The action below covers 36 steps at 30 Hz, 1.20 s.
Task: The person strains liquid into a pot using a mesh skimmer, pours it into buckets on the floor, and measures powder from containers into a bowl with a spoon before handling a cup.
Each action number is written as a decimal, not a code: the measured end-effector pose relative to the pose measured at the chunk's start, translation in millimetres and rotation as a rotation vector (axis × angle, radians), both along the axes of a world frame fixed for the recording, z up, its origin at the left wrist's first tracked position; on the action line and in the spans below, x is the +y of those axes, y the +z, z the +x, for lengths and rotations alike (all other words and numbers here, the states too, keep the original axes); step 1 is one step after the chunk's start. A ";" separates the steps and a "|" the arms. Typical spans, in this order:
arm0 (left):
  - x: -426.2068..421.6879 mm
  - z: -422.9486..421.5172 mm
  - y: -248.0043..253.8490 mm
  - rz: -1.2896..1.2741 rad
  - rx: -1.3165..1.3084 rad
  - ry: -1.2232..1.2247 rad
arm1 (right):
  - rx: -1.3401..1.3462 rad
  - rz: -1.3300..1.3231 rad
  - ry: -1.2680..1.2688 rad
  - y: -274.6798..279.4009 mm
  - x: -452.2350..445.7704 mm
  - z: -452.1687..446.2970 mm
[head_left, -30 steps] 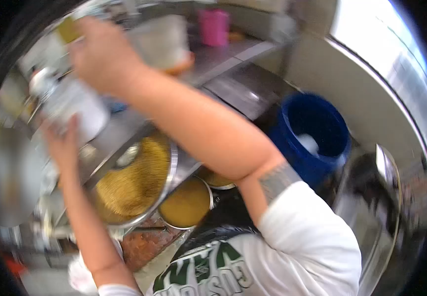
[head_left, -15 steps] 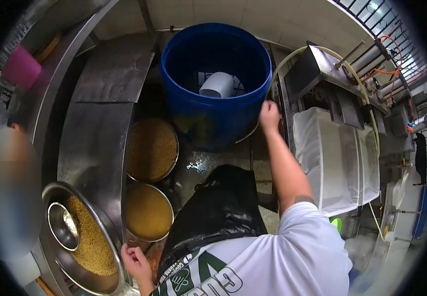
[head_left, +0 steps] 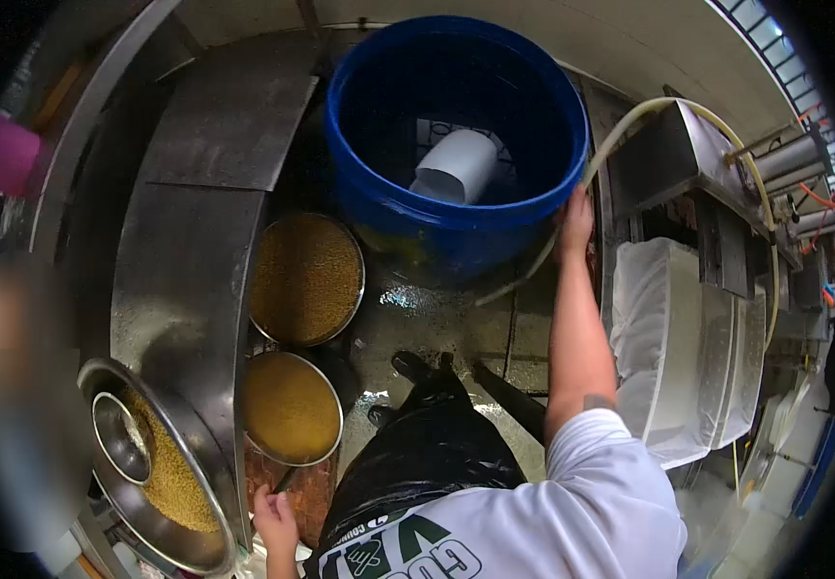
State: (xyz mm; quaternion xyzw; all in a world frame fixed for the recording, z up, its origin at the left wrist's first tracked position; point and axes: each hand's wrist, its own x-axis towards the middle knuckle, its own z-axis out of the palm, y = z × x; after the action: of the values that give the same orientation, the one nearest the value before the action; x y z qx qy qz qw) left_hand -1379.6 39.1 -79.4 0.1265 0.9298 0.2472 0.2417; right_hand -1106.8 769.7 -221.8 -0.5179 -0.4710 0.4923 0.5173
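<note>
A large blue barrel [head_left: 456,214] stands ahead of me, with a white scoop-like container [head_left: 461,166] inside it. My right hand [head_left: 574,227] is closed around a pale hose [head_left: 620,130] beside the barrel's right rim. The hose runs on below the hand, along the barrel's side, to the wet floor. At lower left, my left hand [head_left: 274,516] is held low with its fingers loosely apart, and nothing shows in it. It is near a round bucket of yellowish contents [head_left: 292,410] and a large metal bowl [head_left: 210,463] of yellow beans or grains.
A second bucket of grain [head_left: 306,280] stands behind the first. A metal counter [head_left: 181,261] runs along the left. On the right are a cloth-draped box [head_left: 668,338] and metal machinery [head_left: 707,164]. A person [head_left: 17,386] is at the far left; a pink container [head_left: 4,154] is behind.
The view has shifted so the barrel appears larger and further right. My right hand remains at the hose beside the barrel. My left hand has dropped slightly and moved right in view.
</note>
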 end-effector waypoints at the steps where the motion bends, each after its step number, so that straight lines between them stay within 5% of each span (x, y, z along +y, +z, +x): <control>1: -5.0 1.6 -5.0 0.025 -0.021 0.004 | -0.163 0.024 0.007 -1.3 -39.0 -9.3; 4: 9.1 1.2 -4.9 0.048 0.021 0.034 | 0.006 -0.162 0.087 -60.0 -105.7 -15.0; 9: 7.1 2.0 -10.5 0.109 0.133 0.010 | -0.013 -0.152 0.130 -28.3 -169.4 -55.1; 17: 11.2 3.0 18.5 0.157 0.168 0.059 | 0.344 0.215 0.168 195.7 -200.7 -133.4; 18: 10.3 1.5 21.1 0.180 0.162 0.061 | 0.664 0.226 0.298 210.1 -189.7 -130.7; 22: -2.9 0.3 13.2 0.233 0.222 0.082 | 0.595 0.399 0.199 340.6 -175.1 -119.8; 26: -15.7 2.5 9.3 0.262 0.247 0.115 | 0.681 0.666 0.668 467.5 -34.8 -16.6; 31: -26.3 4.7 -4.3 0.267 0.265 0.156 | 0.629 0.917 0.182 581.4 8.9 -22.7; 36: -27.5 7.5 -6.9 0.237 0.301 0.177 | -0.016 1.054 -0.561 564.2 105.3 -4.0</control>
State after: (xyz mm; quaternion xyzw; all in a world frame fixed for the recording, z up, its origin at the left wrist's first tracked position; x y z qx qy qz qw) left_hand -1372.1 11.6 -86.2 0.1076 0.9273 0.3533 0.0607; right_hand -1110.8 875.0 342.5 -0.2998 -0.5009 0.0326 0.8112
